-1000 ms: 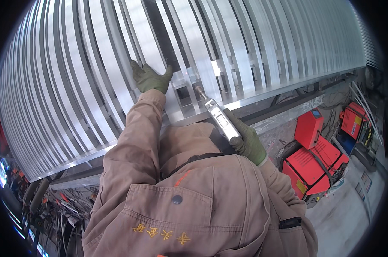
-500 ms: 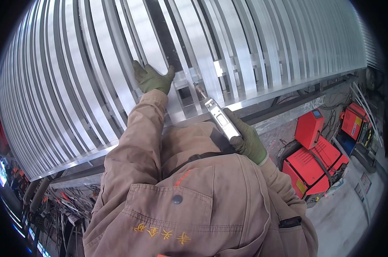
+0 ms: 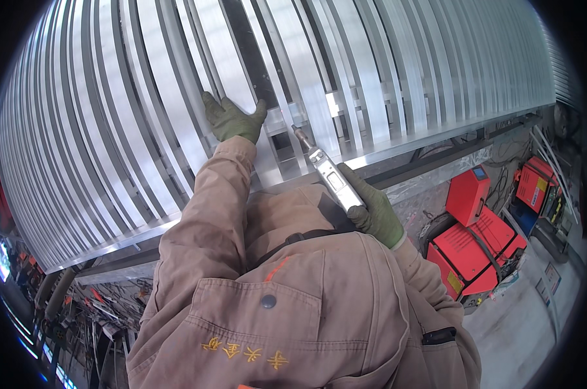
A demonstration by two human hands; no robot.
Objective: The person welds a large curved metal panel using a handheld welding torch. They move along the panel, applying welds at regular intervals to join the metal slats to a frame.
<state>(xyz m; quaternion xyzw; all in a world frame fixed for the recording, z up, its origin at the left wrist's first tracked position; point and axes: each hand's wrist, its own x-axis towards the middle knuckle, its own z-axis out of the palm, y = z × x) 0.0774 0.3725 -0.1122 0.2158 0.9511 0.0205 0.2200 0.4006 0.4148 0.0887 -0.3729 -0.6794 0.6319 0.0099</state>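
My left hand (image 3: pixel 234 120), in a green glove, rests with fingers spread on a wide aluminium slat (image 3: pixel 232 71) of a large slatted panel. My right hand (image 3: pixel 375 211), gloved in the same green, is wrapped around a silver handheld welding gun (image 3: pixel 334 175). The gun's narrow nozzle (image 3: pixel 299 135) points up and to the left over the panel's near part, beside a dark gap between slats. I cannot tell whether the nozzle touches the metal.
Red machine boxes (image 3: pixel 473 249) with black straps stand to the right below the panel, near a grey floor (image 3: pixel 510 337). A dark support rail (image 3: pixel 429 159) runs along the panel's near edge. Cables and scrap (image 3: pixel 105 308) lie tangled at the lower left.
My left hand has shifted very slightly to the right along the slats. The welding gun and my right hand stay nearly in place.
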